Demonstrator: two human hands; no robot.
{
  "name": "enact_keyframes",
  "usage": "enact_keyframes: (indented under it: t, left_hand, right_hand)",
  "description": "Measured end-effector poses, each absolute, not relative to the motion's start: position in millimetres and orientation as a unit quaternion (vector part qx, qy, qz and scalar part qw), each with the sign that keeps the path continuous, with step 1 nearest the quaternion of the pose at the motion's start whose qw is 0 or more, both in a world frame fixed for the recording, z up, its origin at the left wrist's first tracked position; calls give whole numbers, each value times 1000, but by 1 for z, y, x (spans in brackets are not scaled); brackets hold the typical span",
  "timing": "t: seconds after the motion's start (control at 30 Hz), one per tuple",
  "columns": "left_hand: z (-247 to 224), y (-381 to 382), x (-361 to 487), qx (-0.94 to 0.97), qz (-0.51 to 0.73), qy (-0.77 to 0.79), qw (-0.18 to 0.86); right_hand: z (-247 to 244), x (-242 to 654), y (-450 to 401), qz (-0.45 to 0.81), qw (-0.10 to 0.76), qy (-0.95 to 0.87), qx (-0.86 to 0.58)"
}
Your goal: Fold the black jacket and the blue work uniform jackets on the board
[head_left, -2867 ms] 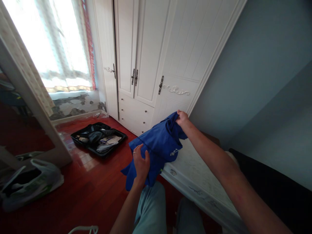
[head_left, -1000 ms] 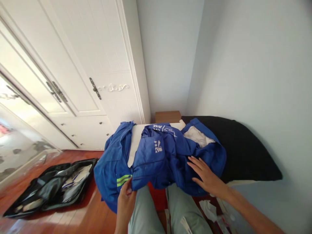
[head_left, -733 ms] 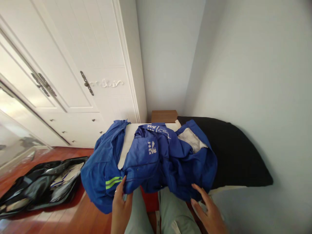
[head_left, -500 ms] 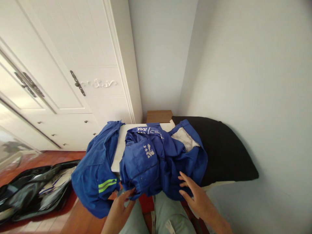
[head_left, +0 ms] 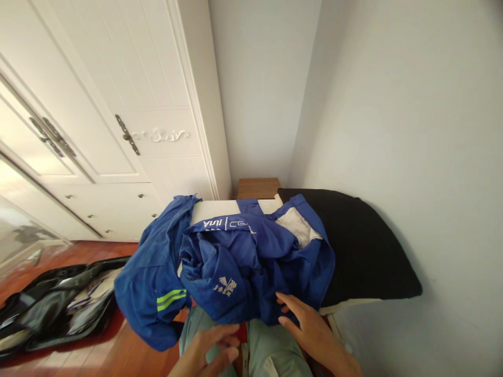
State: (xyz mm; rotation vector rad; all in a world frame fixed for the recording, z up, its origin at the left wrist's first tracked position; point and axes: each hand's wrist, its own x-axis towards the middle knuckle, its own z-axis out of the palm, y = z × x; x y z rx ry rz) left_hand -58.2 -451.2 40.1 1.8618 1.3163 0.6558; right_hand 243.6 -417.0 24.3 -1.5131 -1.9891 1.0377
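A crumpled blue garment [head_left: 236, 262] with white lettering and a small white emblem lies across a white-topped surface [head_left: 214, 208]. Its right part shows a pale lining [head_left: 295, 226]. Beside it on the left, a second blue garment [head_left: 147, 283] with a yellow-green reflective band hangs over the edge. My left hand [head_left: 214, 348] is just below the front edge of the crumpled garment, fingers apart and holding nothing. My right hand [head_left: 306, 330] is at the garment's lower right edge, its fingers spread and nothing gripped.
Black cloth [head_left: 357, 246] covers the right end of the surface, near the wall. A brown wooden box [head_left: 258, 187] stands behind. White wardrobe doors [head_left: 98, 94] rise at the left. An open black bag [head_left: 58, 303] with contents lies on the floor.
My left hand has let go of the garment's front edge and moved down and right. The emblem part has shifted down and left, and the lettered edge left. My right hand has moved slightly down-left.
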Motion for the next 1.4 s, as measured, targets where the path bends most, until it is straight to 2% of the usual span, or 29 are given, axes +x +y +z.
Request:
enact_keyframes:
  t: [0.1, 0.2, 0.27, 0.33, 0.4, 0.5, 0.57, 0.63, 0.73, 0.8, 0.9, 1.07, 1.13, 1.27, 1.4]
  left_hand:
    - [63, -416, -49, 705, 331, 537, 323]
    - [77, -368, -37, 704, 394, 552, 210]
    - [79, -336, -30, 716, 398, 561, 120]
    - [78, -310, -25, 740, 348, 572, 67]
    - [73, -291, -23, 755, 266, 597, 52]
    - [65, -278, -22, 757, 170, 625, 85]
    - [62, -281, -23, 758, 170, 618, 121]
    - [64, -293, -24, 751, 225, 606, 138]
    - [78, -329, -25, 741, 322, 575, 128]
    - [91, -359, -25, 759, 344, 536, 132]
    - [103, -398, -24, 783, 352, 491, 145]
    - [98, -418, -32, 720, 450, 522, 84]
    - [99, -417, -31, 711, 458, 522, 105]
    - [110, -414, -9, 735, 457, 474, 166]
    - [117, -415, 25, 782, 417, 423, 186]
  right_hand:
    - [21, 258, -415, 361, 235, -714, -552]
    - [17, 273, -414, 330, 288, -711, -550]
    - [15, 282, -413, 302, 326, -706, -552]
    - [13, 290, -412, 266, 362, -698, -558]
    - [12, 297, -410, 224, 393, -691, -564]
    - [12, 306, -407, 176, 430, -686, -560]
    - [14, 311, -405, 170, 445, -686, -550]
    - [16, 315, -405, 184, 449, -687, -541]
    - [24, 319, -402, 223, 426, -698, -531]
    - [34, 319, -396, 247, 391, -716, -523]
    - [54, 314, -382, 277, 315, -756, -502]
    - [87, 289, -359, 314, 175, -832, -422]
    - [95, 277, -354, 296, 177, -852, -394]
    - [109, 246, -346, 211, 240, -884, -341]
    - [120, 216, -333, 218, 197, -930, -222]
